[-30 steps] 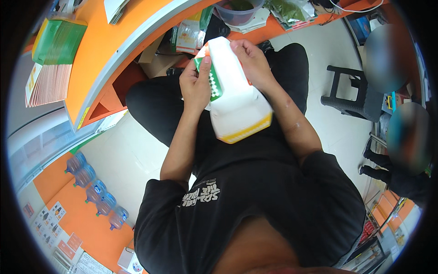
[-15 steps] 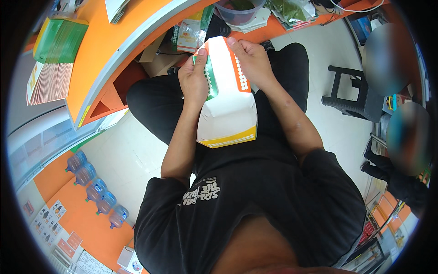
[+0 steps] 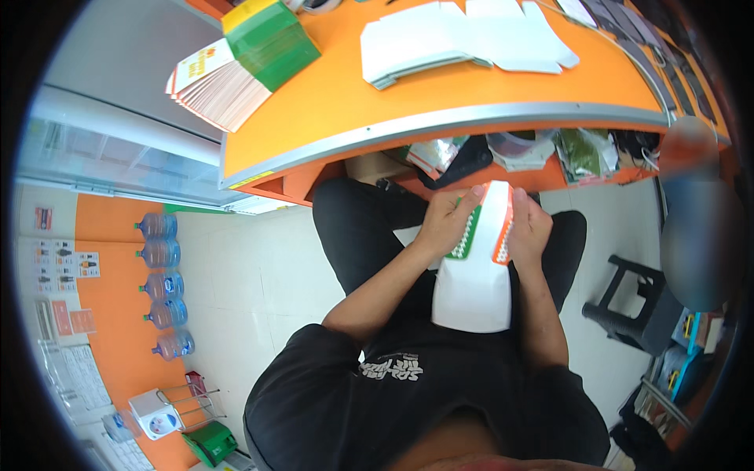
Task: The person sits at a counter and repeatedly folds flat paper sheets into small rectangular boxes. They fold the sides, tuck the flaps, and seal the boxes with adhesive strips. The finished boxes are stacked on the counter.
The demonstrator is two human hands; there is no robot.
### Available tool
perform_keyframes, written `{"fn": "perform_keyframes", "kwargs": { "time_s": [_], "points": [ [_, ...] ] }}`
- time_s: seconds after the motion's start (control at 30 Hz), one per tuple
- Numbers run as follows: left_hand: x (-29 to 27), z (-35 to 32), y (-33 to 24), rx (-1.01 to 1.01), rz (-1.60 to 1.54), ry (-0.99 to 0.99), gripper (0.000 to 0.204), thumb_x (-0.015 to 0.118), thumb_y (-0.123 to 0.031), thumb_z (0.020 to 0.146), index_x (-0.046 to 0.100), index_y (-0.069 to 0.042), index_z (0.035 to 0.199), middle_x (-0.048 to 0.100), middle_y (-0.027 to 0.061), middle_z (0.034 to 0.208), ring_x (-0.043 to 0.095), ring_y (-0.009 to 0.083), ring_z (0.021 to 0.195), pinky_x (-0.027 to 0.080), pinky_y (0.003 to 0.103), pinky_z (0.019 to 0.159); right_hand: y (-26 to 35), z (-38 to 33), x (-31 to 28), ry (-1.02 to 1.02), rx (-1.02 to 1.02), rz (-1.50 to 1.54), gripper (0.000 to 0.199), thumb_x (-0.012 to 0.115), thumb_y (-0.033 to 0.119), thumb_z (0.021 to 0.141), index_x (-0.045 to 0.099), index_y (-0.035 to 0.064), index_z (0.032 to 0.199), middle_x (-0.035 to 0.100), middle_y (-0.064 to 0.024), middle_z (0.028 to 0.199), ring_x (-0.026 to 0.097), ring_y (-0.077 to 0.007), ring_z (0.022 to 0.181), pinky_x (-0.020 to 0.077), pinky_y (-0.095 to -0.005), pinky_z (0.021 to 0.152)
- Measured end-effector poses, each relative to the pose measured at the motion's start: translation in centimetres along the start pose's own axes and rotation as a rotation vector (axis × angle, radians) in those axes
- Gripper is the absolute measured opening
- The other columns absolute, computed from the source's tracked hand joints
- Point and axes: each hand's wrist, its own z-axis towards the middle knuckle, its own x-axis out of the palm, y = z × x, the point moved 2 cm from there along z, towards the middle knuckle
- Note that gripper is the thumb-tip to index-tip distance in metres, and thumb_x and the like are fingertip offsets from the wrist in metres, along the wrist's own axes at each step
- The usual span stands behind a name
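Both hands, left [image 3: 441, 228] and right [image 3: 528, 229], clamped on white carton [image 3: 473, 271], steadying flaps; counter [image 3: 330, 102] beyond.

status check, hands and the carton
Left hand and right hand both grip the white carton over the lap. Flat cartons lie on the counter. Nothing in the way.

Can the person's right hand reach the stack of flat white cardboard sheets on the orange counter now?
Probably not at once: the right hand has its grip on the white folded carton in the lap, and the stack of flat white cardboard sheets lies beyond the counter edge.
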Motion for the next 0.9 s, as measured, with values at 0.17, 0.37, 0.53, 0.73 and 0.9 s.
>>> {"fn": "perform_keyframes", "kwargs": {
  "time_s": [0.17,0.37,0.53,0.73,0.9],
  "points": [
    [-1.4,-0.7,-1.8,0.145,0.31,-0.041,0.05,0.053,-0.037,0.108,0.072,0.004,0.087,0.069,0.0018,0.072,0.059,0.0068,0.061,0.046,0.027,0.057,3.2,0.5,1.0,0.099,0.071,0.129,0.044,0.056,0.028,0.108,0.067,-0.0037,0.079,0.061,0.0009,0.066,0.049,-0.0026,0.064,0.0419,-0.024,0.056],
    [-1.1,-0.8,-2.2,-0.078,-0.07,-0.008,0.051,0.055,-0.038,0.107,0.073,0.003,0.082,0.068,0.0002,0.072,0.058,0.005,0.061,0.046,0.026,0.057,3.2,0.2,0.4,0.023,-0.087,0.02,0.039,0.06,0.023,0.105,0.07,-0.0062,0.082,0.061,-0.003,0.06,0.049,-0.0044,0.057,0.0431,-0.0267,0.053],
    [-1.1,-1.0,-3.2,-0.023,0.172,-0.142,0.054,0.057,-0.039,0.106,0.068,0.002,0.071,0.06,-0.0024,0.063,0.048,0.0035,0.062,0.042,0.028,0.054,3.7,0.7,1.2,-0.024,-0.284,-0.039,0.037,0.064,0.021,0.101,0.065,-0.0073,0.078,0.051,-0.0067,0.055,0.045,-0.0065,0.058,0.0413,-0.0316,0.052],
    [-1.8,-1.7,-0.8,-0.197,-0.244,0.019,0.063,0.044,-0.052,0.108,0.073,0.003,0.096,0.07,0.0027,0.088,0.061,0.0065,0.081,0.048,0.024,0.075,5.7,0.7,1.5,-0.094,-0.074,-0.066,0.05,0.066,0.033,0.101,0.059,-0.0034,0.067,0.042,-0.0035,0.051,0.037,-0.0055,0.054,0.0355,-0.0316,0.048],
    [-2.6,-3.0,-0.8,-0.255,0.198,-0.056,0.062,0.051,-0.048,0.107,0.064,-0.001,0.068,0.06,0.0001,0.064,0.054,0.0081,0.058,0.043,0.028,0.055,1.9,1.3,0.9,0.065,0.126,0.256,0.061,0.047,0.051,0.107,0.072,-0.0034,0.097,0.066,-0.0017,0.072,0.054,-0.005,0.067,0.0455,-0.027,0.064]
  ]
}}
